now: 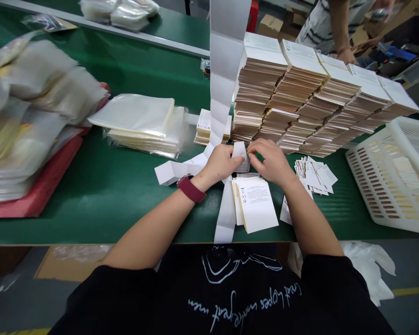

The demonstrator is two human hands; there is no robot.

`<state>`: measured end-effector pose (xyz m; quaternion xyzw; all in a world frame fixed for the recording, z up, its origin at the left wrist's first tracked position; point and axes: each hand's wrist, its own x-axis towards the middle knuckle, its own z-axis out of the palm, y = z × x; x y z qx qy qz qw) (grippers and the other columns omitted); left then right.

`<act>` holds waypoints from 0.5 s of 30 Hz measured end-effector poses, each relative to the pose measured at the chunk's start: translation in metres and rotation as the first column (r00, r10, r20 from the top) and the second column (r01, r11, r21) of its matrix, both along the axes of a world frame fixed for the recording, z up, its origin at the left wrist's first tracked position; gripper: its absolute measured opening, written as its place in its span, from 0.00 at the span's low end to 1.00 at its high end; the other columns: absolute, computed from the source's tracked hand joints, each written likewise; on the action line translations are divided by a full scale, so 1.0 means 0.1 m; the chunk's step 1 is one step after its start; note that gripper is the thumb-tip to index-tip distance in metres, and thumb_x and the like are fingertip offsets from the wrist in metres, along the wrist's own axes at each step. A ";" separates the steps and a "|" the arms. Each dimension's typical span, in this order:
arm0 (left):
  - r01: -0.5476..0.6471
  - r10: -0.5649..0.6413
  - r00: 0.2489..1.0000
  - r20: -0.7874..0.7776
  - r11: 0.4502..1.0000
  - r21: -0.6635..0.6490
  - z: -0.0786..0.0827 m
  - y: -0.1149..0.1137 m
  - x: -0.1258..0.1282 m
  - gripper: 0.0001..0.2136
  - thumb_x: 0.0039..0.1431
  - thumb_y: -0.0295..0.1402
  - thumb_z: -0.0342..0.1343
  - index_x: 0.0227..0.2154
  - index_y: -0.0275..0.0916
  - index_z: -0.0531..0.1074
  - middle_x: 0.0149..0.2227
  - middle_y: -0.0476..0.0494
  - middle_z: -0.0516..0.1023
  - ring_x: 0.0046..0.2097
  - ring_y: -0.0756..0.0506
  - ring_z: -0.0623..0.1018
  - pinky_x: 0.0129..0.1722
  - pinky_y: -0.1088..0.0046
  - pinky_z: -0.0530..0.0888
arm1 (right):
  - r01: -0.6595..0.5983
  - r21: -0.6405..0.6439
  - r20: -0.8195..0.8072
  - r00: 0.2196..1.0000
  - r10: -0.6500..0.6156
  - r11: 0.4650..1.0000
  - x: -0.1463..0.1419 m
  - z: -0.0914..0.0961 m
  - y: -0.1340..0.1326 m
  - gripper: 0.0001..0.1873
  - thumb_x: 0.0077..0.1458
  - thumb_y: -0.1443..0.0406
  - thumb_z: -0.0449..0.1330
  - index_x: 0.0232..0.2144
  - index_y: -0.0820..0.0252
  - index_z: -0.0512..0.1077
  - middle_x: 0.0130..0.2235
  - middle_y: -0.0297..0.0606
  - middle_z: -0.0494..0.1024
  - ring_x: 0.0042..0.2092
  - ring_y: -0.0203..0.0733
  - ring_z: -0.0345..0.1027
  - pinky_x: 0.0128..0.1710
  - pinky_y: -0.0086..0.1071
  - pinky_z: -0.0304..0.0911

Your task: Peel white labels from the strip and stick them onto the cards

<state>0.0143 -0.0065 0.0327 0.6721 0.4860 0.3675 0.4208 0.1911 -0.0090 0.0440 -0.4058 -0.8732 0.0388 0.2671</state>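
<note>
The left hand (221, 163) and right hand (270, 160) each pinched a small white paper label (240, 156) between their fingers, holding it clear of the green worktop (101, 186) beside a long folded white paper strip (225, 60).

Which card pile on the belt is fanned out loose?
The small pile of cards just right of the right hand; its cards lie splayed at angles, unlike the tall stacks behind.

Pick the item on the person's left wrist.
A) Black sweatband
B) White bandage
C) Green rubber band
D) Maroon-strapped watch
D: the maroon-strapped watch circles the wrist just behind the left hand, whose fingers are at the white label strip.
</note>
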 end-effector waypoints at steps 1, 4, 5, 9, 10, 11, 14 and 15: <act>-0.003 0.003 1.000 -0.004 1.000 0.004 0.00 0.00 0.00 0.09 0.46 0.28 0.55 0.15 0.34 0.64 0.19 0.55 0.63 0.25 0.53 0.62 0.27 0.78 0.58 | 0.004 0.001 0.010 1.000 -0.004 1.000 0.00 0.00 0.00 0.04 0.54 0.71 0.55 0.31 0.58 0.69 0.36 0.40 0.77 0.41 0.45 0.70 0.42 0.39 0.61; 0.003 -0.003 1.000 -0.028 1.000 0.018 0.00 0.00 0.00 0.08 0.46 0.27 0.54 0.16 0.34 0.65 0.19 0.55 0.64 0.25 0.53 0.63 0.26 0.78 0.58 | 0.013 0.033 0.065 0.998 -0.015 0.999 0.00 0.01 -0.01 0.04 0.54 0.69 0.55 0.31 0.58 0.70 0.37 0.42 0.77 0.42 0.48 0.70 0.43 0.41 0.61; 0.008 -0.007 0.999 -0.038 1.000 0.022 0.00 -0.01 0.00 0.08 0.46 0.27 0.54 0.15 0.34 0.65 0.18 0.55 0.64 0.25 0.53 0.63 0.26 0.78 0.58 | 0.013 0.048 0.086 0.996 -0.017 0.999 -0.01 0.01 -0.01 0.04 0.55 0.69 0.55 0.31 0.58 0.70 0.37 0.43 0.78 0.42 0.48 0.70 0.43 0.42 0.61; -0.007 0.009 0.997 -0.078 1.000 0.030 0.00 -0.01 0.02 0.11 0.47 0.26 0.55 0.14 0.34 0.64 0.17 0.55 0.63 0.24 0.54 0.62 0.26 0.78 0.58 | -0.018 0.101 0.154 0.988 0.002 0.995 -0.02 0.01 0.00 0.09 0.59 0.68 0.52 0.30 0.59 0.72 0.36 0.44 0.78 0.40 0.48 0.70 0.42 0.42 0.61; -0.012 0.015 0.996 -0.091 0.999 0.034 0.00 -0.01 0.03 0.10 0.48 0.26 0.55 0.14 0.34 0.65 0.17 0.55 0.64 0.24 0.54 0.63 0.26 0.78 0.59 | -0.031 0.105 0.167 0.986 0.013 0.994 -0.02 0.01 0.00 0.10 0.59 0.68 0.51 0.31 0.59 0.72 0.36 0.44 0.79 0.40 0.48 0.70 0.43 0.43 0.61; -0.015 0.020 0.994 -0.107 0.999 0.041 0.00 -0.02 0.03 0.10 0.48 0.26 0.56 0.14 0.34 0.66 0.18 0.54 0.65 0.24 0.53 0.64 0.26 0.77 0.59 | -0.045 0.105 0.182 0.983 0.025 0.994 -0.02 0.01 0.01 0.10 0.59 0.68 0.51 0.31 0.60 0.73 0.36 0.45 0.79 0.40 0.48 0.70 0.43 0.43 0.61; -0.002 0.014 0.985 -0.170 0.998 0.065 -0.01 -0.02 0.05 0.08 0.50 0.26 0.55 0.17 0.33 0.70 0.20 0.52 0.69 0.25 0.52 0.66 0.26 0.77 0.60 | -0.064 0.087 0.243 0.969 0.041 0.994 -0.02 0.03 0.02 0.11 0.59 0.68 0.51 0.32 0.62 0.74 0.36 0.46 0.79 0.40 0.49 0.69 0.43 0.43 0.60; 0.006 0.007 0.982 -0.191 0.998 0.070 -0.02 -0.03 0.05 0.08 0.51 0.27 0.54 0.18 0.33 0.72 0.20 0.51 0.70 0.26 0.51 0.67 0.26 0.77 0.60 | -0.062 0.077 0.265 0.963 0.040 0.995 -0.02 0.03 0.02 0.11 0.59 0.68 0.51 0.31 0.62 0.74 0.36 0.47 0.79 0.40 0.49 0.69 0.42 0.43 0.60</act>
